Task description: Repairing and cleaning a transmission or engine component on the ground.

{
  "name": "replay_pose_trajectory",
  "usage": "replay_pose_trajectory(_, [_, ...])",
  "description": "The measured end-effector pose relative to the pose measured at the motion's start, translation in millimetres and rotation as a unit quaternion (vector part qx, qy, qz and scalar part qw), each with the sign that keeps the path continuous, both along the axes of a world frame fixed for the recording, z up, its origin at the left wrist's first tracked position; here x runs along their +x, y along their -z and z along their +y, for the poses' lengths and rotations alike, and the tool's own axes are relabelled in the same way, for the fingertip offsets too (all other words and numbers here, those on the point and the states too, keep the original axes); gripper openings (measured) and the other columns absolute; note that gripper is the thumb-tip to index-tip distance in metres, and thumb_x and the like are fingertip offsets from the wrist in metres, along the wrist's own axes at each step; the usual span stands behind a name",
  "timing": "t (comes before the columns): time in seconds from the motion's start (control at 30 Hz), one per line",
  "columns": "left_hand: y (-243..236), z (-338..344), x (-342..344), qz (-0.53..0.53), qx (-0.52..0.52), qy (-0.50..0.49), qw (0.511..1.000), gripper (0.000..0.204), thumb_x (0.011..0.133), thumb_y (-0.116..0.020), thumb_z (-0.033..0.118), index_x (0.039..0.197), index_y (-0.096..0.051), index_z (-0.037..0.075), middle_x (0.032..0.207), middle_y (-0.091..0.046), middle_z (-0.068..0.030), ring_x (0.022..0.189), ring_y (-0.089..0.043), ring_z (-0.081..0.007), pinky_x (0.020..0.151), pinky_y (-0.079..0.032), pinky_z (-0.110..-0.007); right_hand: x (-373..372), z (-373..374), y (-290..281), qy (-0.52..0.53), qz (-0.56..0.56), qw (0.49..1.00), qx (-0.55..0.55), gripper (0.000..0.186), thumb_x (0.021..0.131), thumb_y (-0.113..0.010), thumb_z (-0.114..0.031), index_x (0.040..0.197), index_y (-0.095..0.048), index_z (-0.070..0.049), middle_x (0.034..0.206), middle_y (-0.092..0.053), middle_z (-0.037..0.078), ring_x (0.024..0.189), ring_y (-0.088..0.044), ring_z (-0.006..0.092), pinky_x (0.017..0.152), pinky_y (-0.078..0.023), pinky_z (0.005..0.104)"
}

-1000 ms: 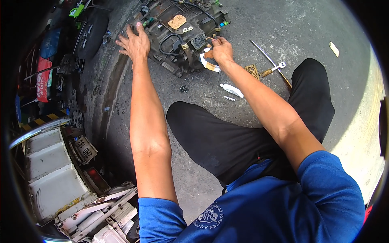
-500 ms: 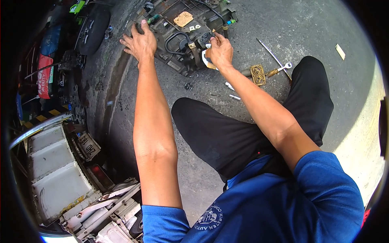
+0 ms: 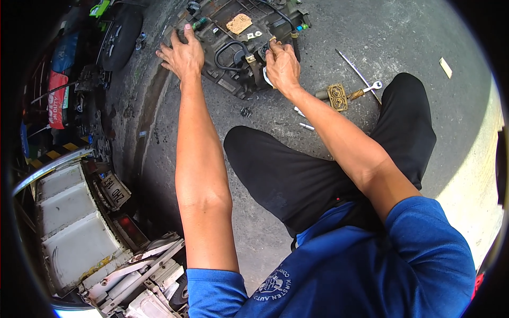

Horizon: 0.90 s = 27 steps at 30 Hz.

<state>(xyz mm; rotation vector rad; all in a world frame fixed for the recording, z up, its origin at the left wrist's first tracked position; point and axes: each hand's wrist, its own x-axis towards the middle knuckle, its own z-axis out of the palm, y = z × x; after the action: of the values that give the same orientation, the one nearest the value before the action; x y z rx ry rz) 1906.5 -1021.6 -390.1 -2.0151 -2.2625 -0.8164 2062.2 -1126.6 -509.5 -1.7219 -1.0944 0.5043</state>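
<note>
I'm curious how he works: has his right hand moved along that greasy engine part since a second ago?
Yes. The right hand has moved farther onto the engine part, away from the brass plate on the ground.

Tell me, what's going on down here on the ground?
A person sits on the concrete floor working on a greasy engine part with black hoses. The left hand lies flat on its near left edge, bracing it. The right hand is closed around a fitting at the part's right end, with something white showing under the palm. A wrench, a brass plate and small bolts lie beside the right forearm.
</note>
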Motion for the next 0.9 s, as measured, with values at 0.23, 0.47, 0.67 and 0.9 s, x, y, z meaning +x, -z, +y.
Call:
replay_pose_trajectory(0.23, [-0.9, -0.3, 2.3, 0.0, 0.024, 0.008, 1.0, 0.071, 0.096, -0.037, 0.064, 0.146, -0.046, 0.014, 0.154, -0.025, -0.0314, 0.147, -0.012, -0.0473, 0.118, -0.012, -0.06, 2.8, -1.3, -6.8, -0.045, -0.056, 0.997, -0.019, 0.034, 0.09, -0.056, -0.018, 0.12, -0.062, -0.001, 0.106, -0.061, 0.023, 0.099, -0.061, 0.0407, 0.085, -0.051, 0.048])
replay_pose_trajectory(0.47, [-1.7, -0.9, 3.8, 0.002, 0.021, 0.001, 1.0, 0.072, 0.095, -0.037, 0.065, 0.147, -0.045, 0.015, 0.154, -0.025, -0.0316, 0.147, -0.013, -0.0474, 0.118, -0.012, -0.06, 0.3, -6.6, -8.0, -0.087, -0.027, 0.996, -0.023, 0.032, 0.092, -0.054, -0.02, 0.119, -0.064, -0.004, 0.111, -0.061, 0.021, 0.104, -0.061, 0.039, 0.088, -0.05, 0.0479])
replay_pose_trajectory(0.67, [-2.5, -1.8, 4.2, 0.005, 0.016, -0.001, 1.0, 0.073, 0.096, -0.036, 0.066, 0.147, -0.044, 0.014, 0.154, -0.025, -0.0317, 0.147, -0.013, -0.0477, 0.118, -0.012, -0.06, 4.3, -11.5, -6.6, -0.143, -0.009, 0.99, 0.003, 0.033, 0.093, -0.054, -0.018, 0.122, -0.063, -0.005, 0.113, -0.061, 0.018, 0.105, -0.06, 0.0389, 0.09, -0.049, 0.0471])
replay_pose_trajectory(0.9, [-2.8, -2.9, 4.8, 0.006, -0.009, -0.011, 1.0, 0.073, 0.096, -0.036, 0.065, 0.147, -0.044, 0.014, 0.154, -0.025, -0.0315, 0.147, -0.013, -0.0473, 0.118, -0.013, -0.059, 10.4, -12.0, -1.3, -0.187, -0.016, 0.982, 0.029, 0.032, 0.095, -0.052, -0.017, 0.123, -0.063, -0.006, 0.11, -0.061, 0.016, 0.107, -0.059, 0.0363, 0.092, -0.048, 0.0441])
